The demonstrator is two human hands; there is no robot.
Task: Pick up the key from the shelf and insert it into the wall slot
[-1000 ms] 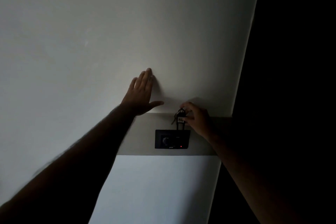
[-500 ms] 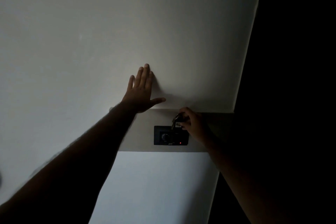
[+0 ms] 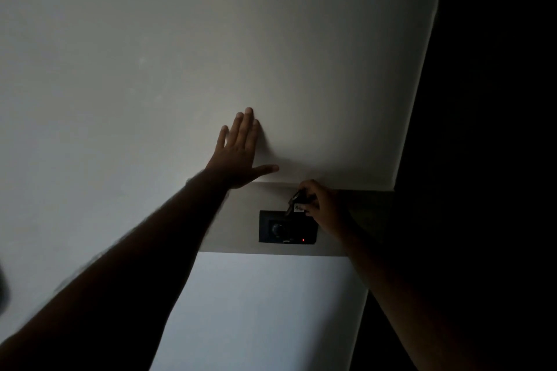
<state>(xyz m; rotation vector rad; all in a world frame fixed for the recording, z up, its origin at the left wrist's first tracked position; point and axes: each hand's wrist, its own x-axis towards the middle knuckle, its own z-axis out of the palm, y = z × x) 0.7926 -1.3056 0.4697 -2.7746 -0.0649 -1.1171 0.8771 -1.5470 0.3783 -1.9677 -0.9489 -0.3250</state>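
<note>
Insertion is the step in hand, judged from how the key sits against the wall panel; the pickup from the shelf looks done, and no shelf is in view.

Left of the panel and above it, the left hand lies flat on the pale wall, fingers extended upward, thumb out to the side toward the panel. It grips nothing; it appears to brace the person.

At the panel itself: a dark rectangular plate set in a grey band of wall, with a round knob toward its left side and a small red light near its lower edge. The slot cannot be made out in this dim light.

At the panel's upper edge, right of centre, the key hangs as a dark bunch with a small pale tag beside it. Its lower end overlaps the top edge of the plate; whether the tip has entered anything cannot be told.

Right of the panel, the right hand is closed around the key's upper end, fingertips pinching from the right, so the key projects leftward and downward from the hand.

Next move, in my judgement: align the tip with the opening and press straight in. Risk: poor light makes misalignment likely.
</note>
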